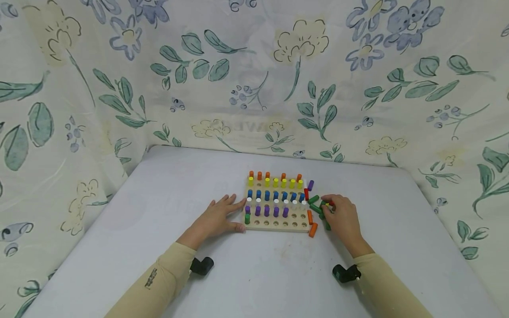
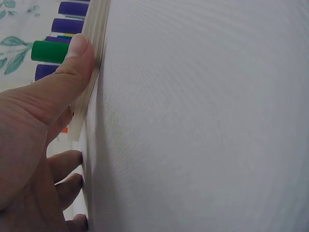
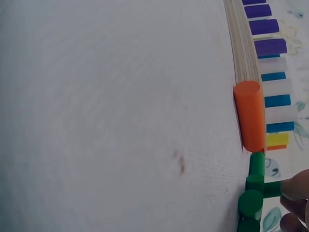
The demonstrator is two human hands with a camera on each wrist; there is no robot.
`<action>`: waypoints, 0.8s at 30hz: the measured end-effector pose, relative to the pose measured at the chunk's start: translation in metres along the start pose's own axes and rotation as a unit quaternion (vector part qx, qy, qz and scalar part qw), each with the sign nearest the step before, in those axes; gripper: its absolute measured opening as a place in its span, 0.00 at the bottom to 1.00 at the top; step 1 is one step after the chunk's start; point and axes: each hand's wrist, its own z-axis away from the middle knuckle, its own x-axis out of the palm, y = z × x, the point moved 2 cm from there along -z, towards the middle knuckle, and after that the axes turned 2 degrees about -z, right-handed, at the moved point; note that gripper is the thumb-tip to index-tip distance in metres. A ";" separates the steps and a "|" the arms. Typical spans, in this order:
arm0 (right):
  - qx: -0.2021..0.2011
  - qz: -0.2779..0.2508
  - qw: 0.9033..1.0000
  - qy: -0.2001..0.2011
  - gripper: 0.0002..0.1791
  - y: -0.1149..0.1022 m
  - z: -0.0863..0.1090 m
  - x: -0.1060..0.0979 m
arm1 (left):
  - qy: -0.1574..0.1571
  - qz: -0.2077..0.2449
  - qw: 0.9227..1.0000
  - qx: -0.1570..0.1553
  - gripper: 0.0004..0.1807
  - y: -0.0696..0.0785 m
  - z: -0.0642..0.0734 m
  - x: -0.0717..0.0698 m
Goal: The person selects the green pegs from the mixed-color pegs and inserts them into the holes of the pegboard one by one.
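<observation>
A white counter [image 1: 187, 176] bears faint reddish marks [image 3: 181, 165] on its near part. Pale sheeting [image 1: 258, 26] printed with blue flowers [image 1: 126, 39] and green leaves [image 1: 219, 70] hangs along the far, left and right sides.

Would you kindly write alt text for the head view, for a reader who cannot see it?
A person's left hand touches the left edge of a wooden pegboard holding rows of coloured pegs, while the right hand touches loose green pegs beside it. A floral backdrop rises behind the white table.
</observation>
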 end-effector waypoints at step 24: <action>-0.009 -0.007 1.000 -0.002 0.14 -0.006 0.001 -0.002 | 0.001 -0.002 1.000 -0.003 0.49 0.002 0.001 -0.002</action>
